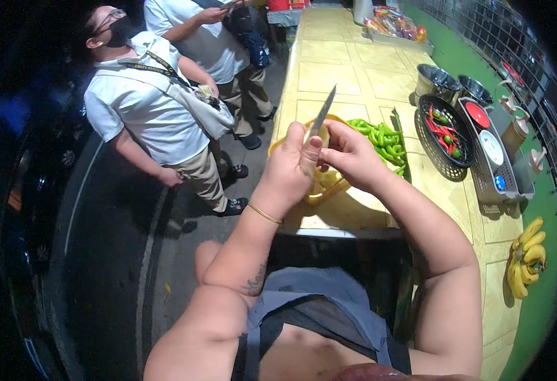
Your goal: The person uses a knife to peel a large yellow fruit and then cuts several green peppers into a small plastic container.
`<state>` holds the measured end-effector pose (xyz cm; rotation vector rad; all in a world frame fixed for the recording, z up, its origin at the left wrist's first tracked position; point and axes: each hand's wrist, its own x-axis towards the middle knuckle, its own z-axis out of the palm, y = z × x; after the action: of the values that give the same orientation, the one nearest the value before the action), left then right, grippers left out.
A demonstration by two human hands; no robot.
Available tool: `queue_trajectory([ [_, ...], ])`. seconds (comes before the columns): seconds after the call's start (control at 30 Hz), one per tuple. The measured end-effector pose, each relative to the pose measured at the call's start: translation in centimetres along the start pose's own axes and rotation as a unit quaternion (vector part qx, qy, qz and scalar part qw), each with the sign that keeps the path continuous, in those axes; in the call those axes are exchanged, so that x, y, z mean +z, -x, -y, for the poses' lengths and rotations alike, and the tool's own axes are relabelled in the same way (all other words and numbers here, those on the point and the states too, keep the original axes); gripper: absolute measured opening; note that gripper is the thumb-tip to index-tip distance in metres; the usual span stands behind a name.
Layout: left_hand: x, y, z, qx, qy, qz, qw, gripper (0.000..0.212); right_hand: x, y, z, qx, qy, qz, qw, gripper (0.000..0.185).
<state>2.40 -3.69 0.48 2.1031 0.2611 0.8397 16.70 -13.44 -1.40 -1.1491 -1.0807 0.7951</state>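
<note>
My left hand (pixel 285 164), a thin bangle at its wrist, is closed around a small knife (pixel 325 110) with its blade pointing up and away from me. The knife's handle is hidden in the fingers. My right hand (pixel 354 152) grips a pale, peeled-looking piece of food (pixel 324 136), which lies close against the blade between both hands. Exactly what food it is I cannot tell. Beneath the hands stands a yellow plastic basket (pixel 328 194) with more pale pieces in it. Green chili peppers (pixel 383 140) lie just beyond my right hand, in a dark-edged tray.
Along the tiled counter's (pixel 330 76) right side are a black basket (pixel 423 138) of red chilies and small green fruits, a grey basket (pixel 490 193), metal pots (pixel 433 81), squeeze bottles (pixel 516 131) and bananas (pixel 528 262). Two people (pixel 150 105) stand left of the counter.
</note>
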Motion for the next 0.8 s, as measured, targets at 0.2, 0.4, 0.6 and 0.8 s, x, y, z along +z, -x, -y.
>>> queue_trajectory([
  [0.2, -0.4, -0.7, -0.1, 0.003, -0.004, 0.022, 1.000, 0.047, -2.2, 0.4, 1.5, 0.095, 0.004, 0.085, 0.992, 0.055],
  [0.4, 0.0, -0.1, -0.1, -0.009, -0.048, 0.064, 0.997, 0.061, -2.1, -0.2, 1.1, 0.120, -0.094, 0.011, 0.988, 0.035],
  [0.6, 0.3, -0.8, -0.5, -0.013, -0.103, 0.088, 0.991, 0.066, -2.6, 0.1, 1.1, 0.135, -0.073, -0.008, 0.988, 0.031],
  [0.8, 0.7, -1.5, -0.8, 0.002, -0.149, 0.067, 0.987, 0.057, -2.7, 0.1, 0.9, 0.125, -0.084, 0.041, 0.988, 0.026],
])
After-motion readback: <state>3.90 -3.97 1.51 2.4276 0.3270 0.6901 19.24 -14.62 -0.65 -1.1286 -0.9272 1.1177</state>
